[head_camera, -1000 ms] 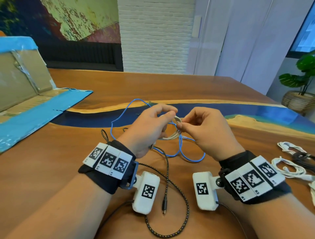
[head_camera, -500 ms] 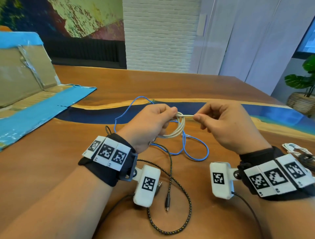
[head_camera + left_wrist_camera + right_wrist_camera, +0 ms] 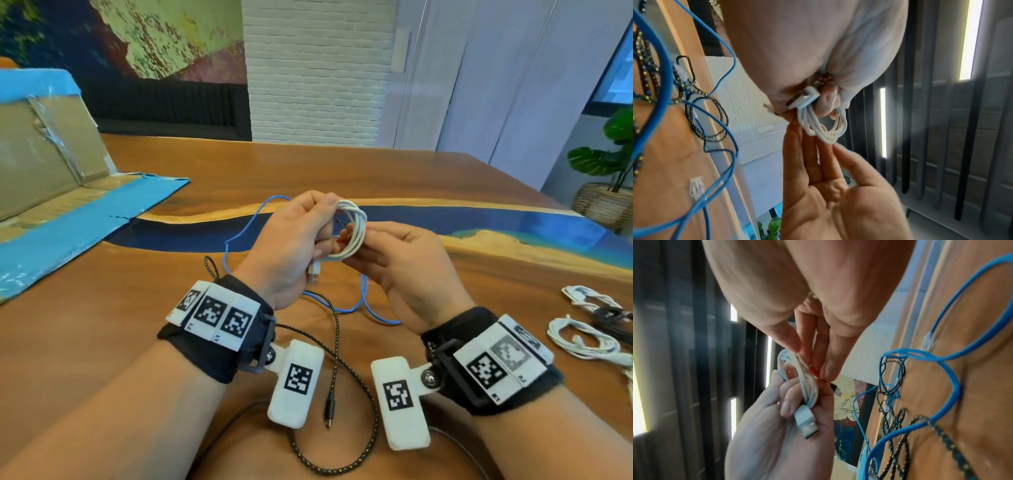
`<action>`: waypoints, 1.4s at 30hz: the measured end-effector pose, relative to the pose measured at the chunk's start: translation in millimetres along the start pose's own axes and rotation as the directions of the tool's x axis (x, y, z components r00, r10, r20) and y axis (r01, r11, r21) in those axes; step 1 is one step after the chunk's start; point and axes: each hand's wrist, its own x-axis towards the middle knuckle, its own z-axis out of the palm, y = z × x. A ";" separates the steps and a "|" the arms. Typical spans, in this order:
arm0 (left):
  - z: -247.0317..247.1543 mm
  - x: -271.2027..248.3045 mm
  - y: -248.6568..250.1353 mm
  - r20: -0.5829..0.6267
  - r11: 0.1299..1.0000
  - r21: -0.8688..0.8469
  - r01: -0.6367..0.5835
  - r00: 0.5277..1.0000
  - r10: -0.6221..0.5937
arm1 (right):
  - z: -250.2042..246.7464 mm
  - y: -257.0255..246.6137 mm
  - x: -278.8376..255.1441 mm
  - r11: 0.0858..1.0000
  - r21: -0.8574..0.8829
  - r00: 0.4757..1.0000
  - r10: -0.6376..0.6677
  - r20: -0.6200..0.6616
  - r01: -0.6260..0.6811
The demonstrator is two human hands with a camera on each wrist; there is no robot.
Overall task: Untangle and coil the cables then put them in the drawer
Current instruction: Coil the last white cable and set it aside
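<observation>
A white USB cable (image 3: 354, 233) is wound into a small coil, and my left hand (image 3: 330, 219) grips it above the wooden table (image 3: 102, 325). Its USB plug (image 3: 313, 272) hangs below that palm. My right hand (image 3: 356, 253) reaches in from the right with straight fingers. The fingertips (image 3: 826, 146) touch the coil's (image 3: 824, 129) lower edge. In the right wrist view the fingertips (image 3: 809, 365) press the coil (image 3: 807, 386) beside the plug (image 3: 805, 423). A thin blue cable (image 3: 363, 301) and a black braided cable (image 3: 342, 349) lie loose under my hands.
An opened cardboard box with blue tape (image 3: 51, 164) sits at the far left of the table. Two coiled white cables (image 3: 582, 339) and a dark one (image 3: 613, 313) lie at the right edge. A potted plant (image 3: 606, 202) stands beyond the table's right corner.
My right hand had pulled a white strand out to the right. It has let go and moved back in against the coil. My left hand has lifted the coil slightly.
</observation>
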 end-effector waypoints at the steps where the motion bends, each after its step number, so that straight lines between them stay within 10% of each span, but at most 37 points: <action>1: -1.1 0.5 0.1 -0.017 1.000 0.016 -0.010 1.000 0.010 | 1.4 -0.6 -0.5 0.995 0.090 0.999 0.034 0.016 -0.036; 13: -3.4 -3.2 2.1 0.106 0.957 0.286 -0.052 0.994 0.022 | -2.7 1.4 5.2 0.998 -0.055 0.991 -0.017 -0.136 0.009; 26: 5.6 -1.3 -3.8 -0.102 0.912 0.364 -0.189 0.965 0.240 | -0.4 -3.3 6.4 0.994 0.106 0.993 0.044 -0.111 -0.032; 42: -12.4 2.3 3.8 0.026 0.998 -0.011 0.055 0.998 -0.055 | 6.7 -15.0 -0.2 0.957 0.289 1.000 0.019 0.004 -0.020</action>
